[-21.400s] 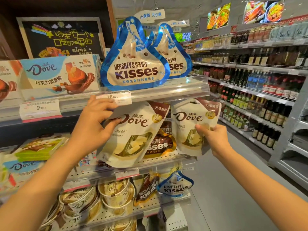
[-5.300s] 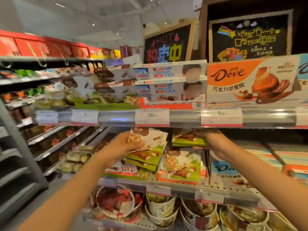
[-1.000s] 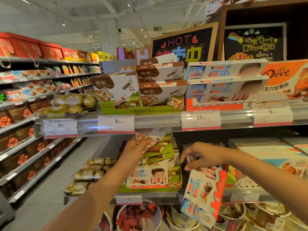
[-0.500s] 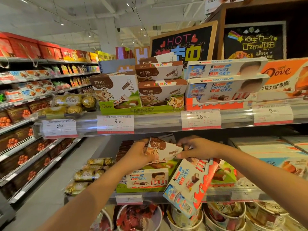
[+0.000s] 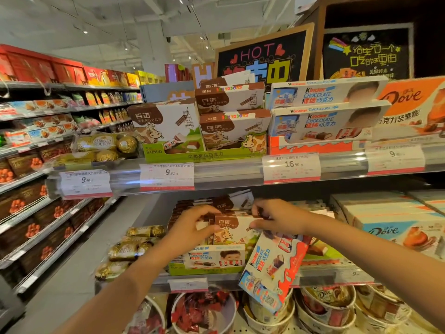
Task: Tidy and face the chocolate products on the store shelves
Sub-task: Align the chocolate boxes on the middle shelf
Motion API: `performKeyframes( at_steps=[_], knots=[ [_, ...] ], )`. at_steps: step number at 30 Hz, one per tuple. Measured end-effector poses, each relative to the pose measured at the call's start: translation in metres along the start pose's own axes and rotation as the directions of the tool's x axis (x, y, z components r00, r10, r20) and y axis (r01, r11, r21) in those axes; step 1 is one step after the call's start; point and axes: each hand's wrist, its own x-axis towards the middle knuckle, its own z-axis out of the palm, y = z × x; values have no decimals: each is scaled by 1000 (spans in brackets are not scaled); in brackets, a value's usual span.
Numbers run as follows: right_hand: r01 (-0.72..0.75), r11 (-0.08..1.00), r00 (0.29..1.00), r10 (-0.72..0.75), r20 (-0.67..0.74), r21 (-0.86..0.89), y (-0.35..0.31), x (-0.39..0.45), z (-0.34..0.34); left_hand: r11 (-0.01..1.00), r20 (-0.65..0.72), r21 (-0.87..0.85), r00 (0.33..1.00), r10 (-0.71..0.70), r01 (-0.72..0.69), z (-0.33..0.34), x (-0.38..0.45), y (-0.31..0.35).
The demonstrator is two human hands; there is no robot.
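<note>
A grey metal upper shelf (image 5: 231, 173) with white price tags on its clear front strip spans the view. On it a green cardboard display tray (image 5: 202, 154) holds upright brown-and-white cow-print chocolate boxes (image 5: 166, 125), and beside it an orange-and-white tray (image 5: 310, 147) holds two stacked white Kinder chocolate boxes (image 5: 327, 122). Left of the green tray lie clear packs of gold foil-wrapped chocolate balls (image 5: 106, 145). On the lower shelf (image 5: 320, 276) a second green tray (image 5: 199, 270) carries a small white Kinder box (image 5: 216, 257) at its front. Under that shelf stand round paper tubs (image 5: 327, 302) of wrapped sweets. Just above the second green tray, the left hand (image 5: 192, 227) closes its grip on the left end of a single cow-print chocolate box (image 5: 231, 231), while the right hand (image 5: 277, 219) pinches its right end. A white-and-red Kinder carton (image 5: 274, 266) hangs tilted below the right hand; what holds it is hidden.
</note>
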Motion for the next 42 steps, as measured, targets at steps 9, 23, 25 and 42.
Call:
performKeyframes(
  at_steps=[9,23,25,42],
  knots=[
    [-7,999,1000,6,21,46,2,1,21,994,-13,92,999,53,-51,4,-2,-15],
    [-197,956,885,269,-381,219,58,-79,-69,957,12,197,976,216,-214,38,19,38],
    [-196,957,875,270,-402,215,60,-92,-74,933,91,266,970,227,-243,54,37,58],
    [-196,939,725,332,-603,282,91,-132,-63,947,378,320,919,-111,-17,136,112,102]
  ],
)
